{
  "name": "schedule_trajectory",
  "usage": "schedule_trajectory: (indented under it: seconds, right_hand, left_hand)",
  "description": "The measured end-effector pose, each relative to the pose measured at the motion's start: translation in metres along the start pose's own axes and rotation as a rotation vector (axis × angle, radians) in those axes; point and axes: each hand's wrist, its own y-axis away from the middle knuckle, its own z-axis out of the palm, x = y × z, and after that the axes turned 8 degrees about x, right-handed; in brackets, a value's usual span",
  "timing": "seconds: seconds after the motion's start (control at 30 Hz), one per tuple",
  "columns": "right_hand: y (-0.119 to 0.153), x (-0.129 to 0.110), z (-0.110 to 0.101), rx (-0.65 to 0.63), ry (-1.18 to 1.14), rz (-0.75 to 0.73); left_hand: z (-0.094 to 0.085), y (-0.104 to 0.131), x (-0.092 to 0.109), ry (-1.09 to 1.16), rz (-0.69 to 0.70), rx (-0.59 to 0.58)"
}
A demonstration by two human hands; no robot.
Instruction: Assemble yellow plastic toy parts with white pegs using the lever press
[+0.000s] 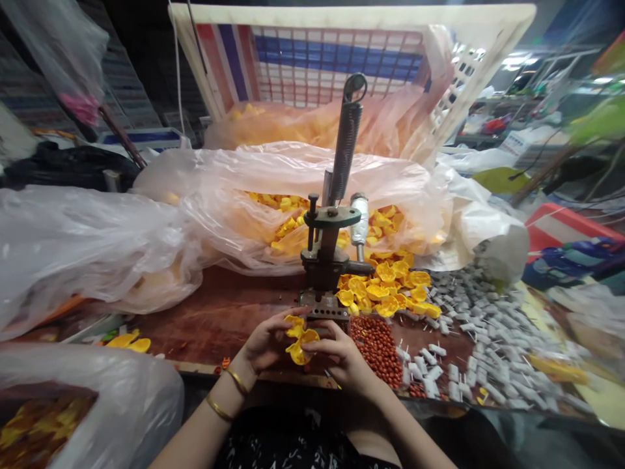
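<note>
Both hands meet in front of a metal hand press (331,251), around a yellow petal-shaped plastic piece (301,344). My left hand (267,340) grips its upper left side with closed fingers. On the right, my right hand (342,355) pinches the lower cup of the same piece. Just behind the fingers lies the press's metal block with a row of holes (328,312). To the right are a heap of yellow cup-like pieces (385,286), a patch of small red-brown beads (375,345) and many grey-white parts with thin pins (488,339).
Plastic bags of yellow pieces (288,156) stretch behind the press, before a white crate (351,14). Another bag (141,384) stands at the lower left. Loose yellow petals (129,341) lie on the brown tabletop (229,306). A red item (561,228) is at the right.
</note>
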Motion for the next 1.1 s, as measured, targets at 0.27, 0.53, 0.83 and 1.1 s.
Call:
schedule_trajectory:
  seconds: [0.27,0.53,0.83,1.1]
  right_hand:
    - [-0.003,-0.006,-0.007,-0.069,-0.174,0.233]
    - [-0.003,-0.007,-0.004,-0.008,-0.288,0.36]
    - [0.001,0.001,0.005,0.101,-0.004,0.18]
    - [0.005,0.011,-0.046,0.147,0.579,0.346]
  left_hand:
    - [-0.009,-0.013,-0.002,0.185,-0.136,0.045]
    - [-0.004,-0.015,0.0,0.272,-0.232,0.0]
    - [0.005,-0.008,-0.01,-0.046,0.037,0.104]
    - [0.0,-0.004,-0.035,-0.418,0.487,0.363]
